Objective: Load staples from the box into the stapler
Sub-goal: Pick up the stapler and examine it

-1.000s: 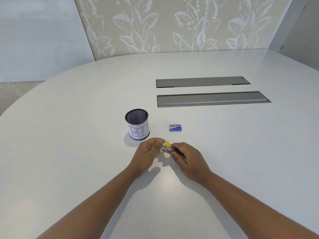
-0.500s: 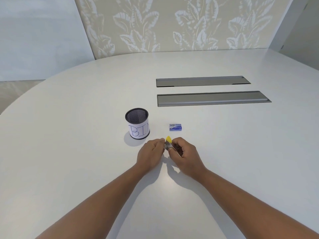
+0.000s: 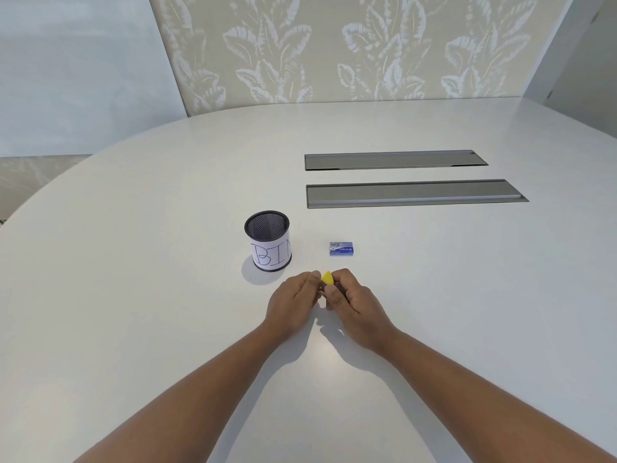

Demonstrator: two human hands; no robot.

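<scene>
A small stapler [image 3: 327, 279] with a yellow tip sits between my two hands just above the white table; most of it is hidden by fingers. My right hand [image 3: 352, 304] curls around its body. My left hand [image 3: 295, 304] pinches its near end with thumb and fingertips. The blue staple box [image 3: 341, 248] lies closed on the table a short way beyond my right hand, untouched.
A black mesh cup [image 3: 268, 240] with a paper label reading "BIN" stands left of the staple box. Two long grey cable hatches [image 3: 414, 194] are set into the white table [image 3: 133, 295] further back.
Both hands have closed in around the stapler, covering its metal body; only the yellow tip still shows. The hands shifted slightly away from me.
</scene>
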